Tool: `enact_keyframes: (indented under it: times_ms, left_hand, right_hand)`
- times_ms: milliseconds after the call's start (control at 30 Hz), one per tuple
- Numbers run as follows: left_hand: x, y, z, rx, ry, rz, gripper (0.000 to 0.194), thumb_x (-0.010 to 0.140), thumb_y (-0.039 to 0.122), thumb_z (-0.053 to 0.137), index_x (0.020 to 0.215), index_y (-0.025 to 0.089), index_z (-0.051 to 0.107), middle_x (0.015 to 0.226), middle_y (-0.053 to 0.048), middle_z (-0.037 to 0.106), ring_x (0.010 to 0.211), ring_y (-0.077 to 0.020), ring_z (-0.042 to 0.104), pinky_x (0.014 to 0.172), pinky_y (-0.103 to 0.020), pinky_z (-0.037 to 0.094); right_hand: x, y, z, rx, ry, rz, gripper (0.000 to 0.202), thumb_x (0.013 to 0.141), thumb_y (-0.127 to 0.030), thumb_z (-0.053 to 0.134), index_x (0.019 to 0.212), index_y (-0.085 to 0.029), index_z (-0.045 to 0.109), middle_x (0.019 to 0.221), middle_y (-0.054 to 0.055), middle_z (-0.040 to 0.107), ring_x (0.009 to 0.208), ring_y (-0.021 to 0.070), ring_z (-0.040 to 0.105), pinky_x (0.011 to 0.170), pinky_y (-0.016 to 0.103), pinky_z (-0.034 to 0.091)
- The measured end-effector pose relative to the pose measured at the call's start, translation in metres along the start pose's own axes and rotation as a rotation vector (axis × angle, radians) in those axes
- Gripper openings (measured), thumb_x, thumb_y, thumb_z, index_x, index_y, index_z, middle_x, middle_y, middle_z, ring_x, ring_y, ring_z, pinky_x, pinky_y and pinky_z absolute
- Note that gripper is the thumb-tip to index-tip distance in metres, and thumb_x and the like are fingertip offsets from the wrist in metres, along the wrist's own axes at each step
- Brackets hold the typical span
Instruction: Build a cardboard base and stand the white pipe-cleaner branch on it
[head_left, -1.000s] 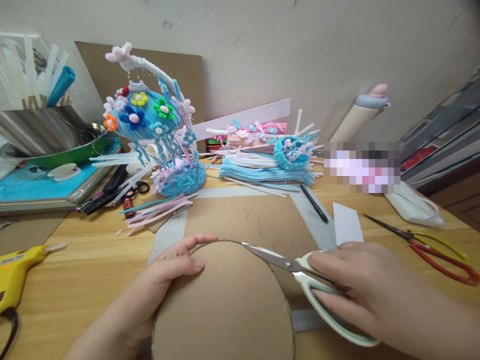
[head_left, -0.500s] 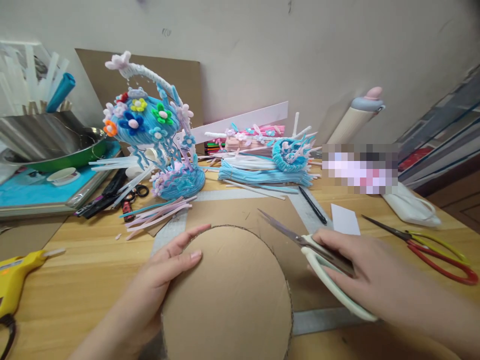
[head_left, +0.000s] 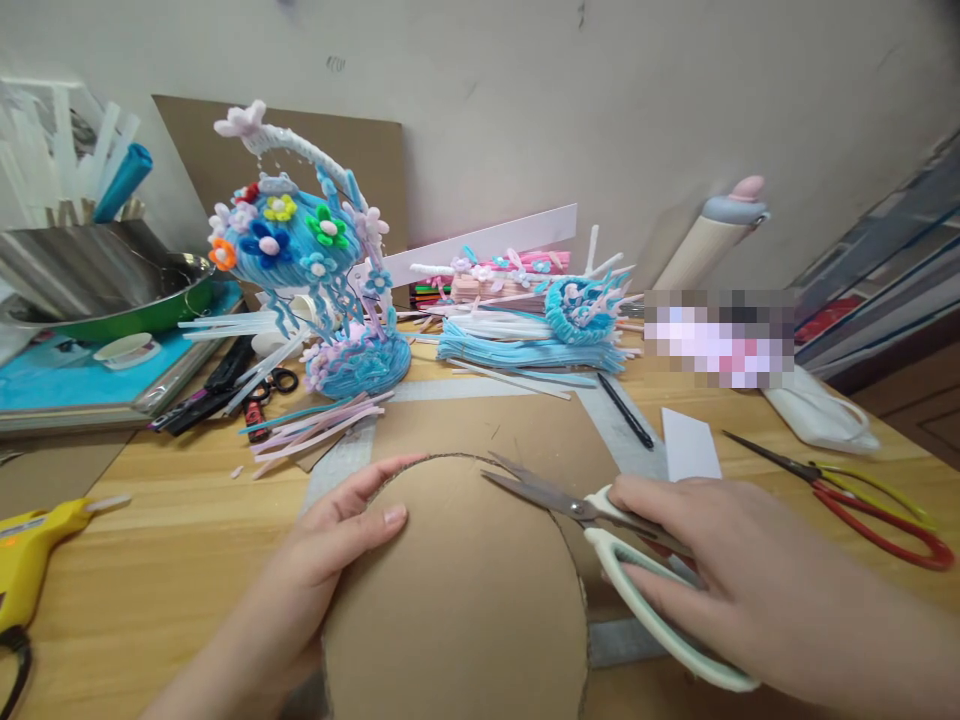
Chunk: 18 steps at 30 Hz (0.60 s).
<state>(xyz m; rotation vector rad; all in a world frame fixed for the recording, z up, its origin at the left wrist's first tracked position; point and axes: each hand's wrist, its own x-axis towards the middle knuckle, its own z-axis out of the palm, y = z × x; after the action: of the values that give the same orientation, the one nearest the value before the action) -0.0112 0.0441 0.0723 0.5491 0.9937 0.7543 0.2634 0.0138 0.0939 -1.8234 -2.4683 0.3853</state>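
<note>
Cardboard disc (head_left: 457, 590), pinched low over the table (head_left: 187, 510) between the nearly closed thumb and fingers of the left hand (head_left: 337, 530), could be nicked if the parted scissors (head_left: 576, 509), gripped in the curled fingers of the right hand (head_left: 735, 560), were closed off-line.

Cardboard disc (head_left: 457, 590): lower rim cut off by the bottom edge. It hid part of the left hand (head_left: 334, 545). Right hand (head_left: 720, 570) covered part of the mint-handled scissors (head_left: 551, 497). Yellow glue gun (head_left: 34, 550) ran out at left, cord too. Pixelation masked an item (head_left: 720, 338) (pinkish-white, unidentifiable). Wall scribble (head_left: 335, 64) too small to read.
</note>
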Motion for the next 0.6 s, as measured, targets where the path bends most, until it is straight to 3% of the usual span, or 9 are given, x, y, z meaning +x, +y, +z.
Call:
enact_keyframes:
  times_ms: [133, 600]
  left_hand:
    - [-0.0018, -0.0008, 0.0017, 0.006, -0.027, -0.016, 0.053, 0.073, 0.018, 0.067, 0.124, 0.021, 0.053, 0.097, -0.012, 0.071, 0.075, -0.0268, 0.07, 0.063, -0.032, 0.055]
    - [-0.0028, 0.0004, -0.0016, -0.009, -0.052, -0.021, 0.053, 0.073, 0.018, 0.067, 0.124, 0.02, 0.053, 0.098, -0.013, 0.071, 0.079, -0.0295, 0.069, 0.067, -0.035, 0.055]
  right_hand:
    - [0.0036, -0.0032, -0.0009, -0.024, -0.125, 0.017, 0.016, 0.083, -0.036, 0.049, 0.075, -0.023, 0.05, 0.069, 0.001, 0.061, 0.064, 0.0204, 0.056, 0.055, 0.029, 0.034]
    - [0.0039, -0.0013, -0.006, -0.051, -0.114, -0.039, 0.016, 0.082, -0.035, 0.051, 0.072, -0.023, 0.048, 0.068, 0.0, 0.059, 0.062, 0.0197, 0.055, 0.054, 0.028, 0.029]
